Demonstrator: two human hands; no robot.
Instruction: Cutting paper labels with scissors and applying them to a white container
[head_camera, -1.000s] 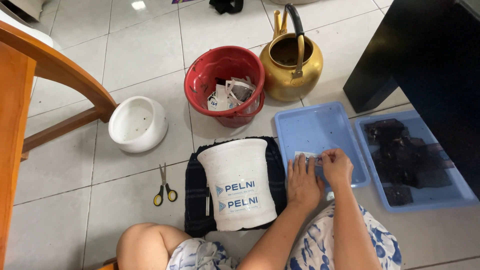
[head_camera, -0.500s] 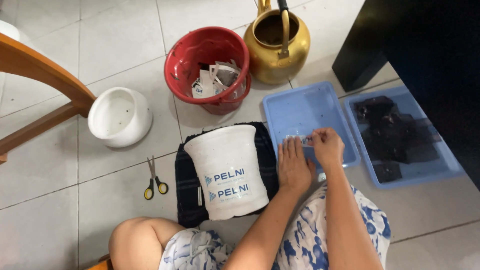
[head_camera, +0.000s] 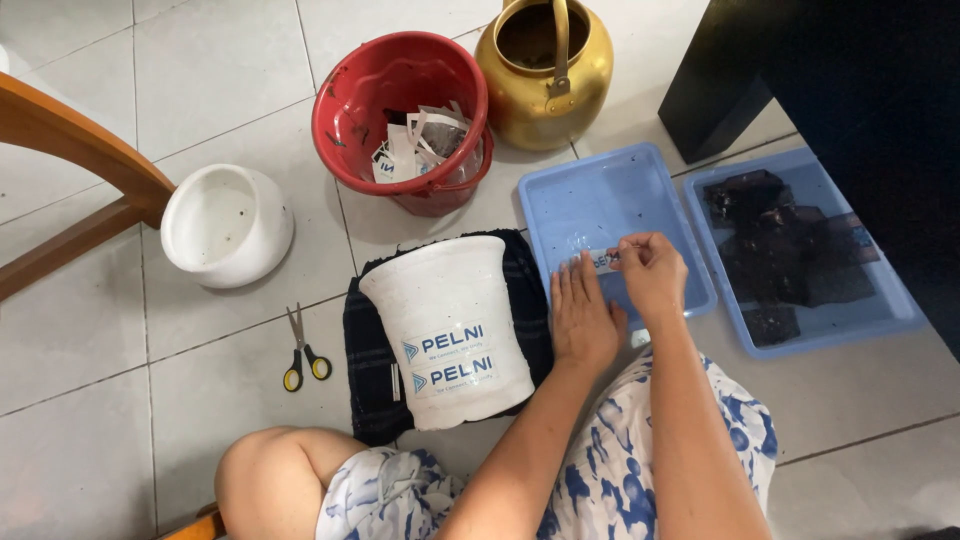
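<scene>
i keep my left hand (head_camera: 583, 318) flat beside the sticker (head_camera: 603, 261), right hand (head_camera: 652, 272) pinching its edge, peeling slowly over the tray (head_camera: 560, 195).

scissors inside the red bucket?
No, the scissors lie on the floor tiles left of the dark cloth, while the red bucket holds only paper scraps.

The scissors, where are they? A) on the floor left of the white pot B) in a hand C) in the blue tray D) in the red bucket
A: the scissors lie on the tiles, left of the white pot and its dark cloth.
</scene>
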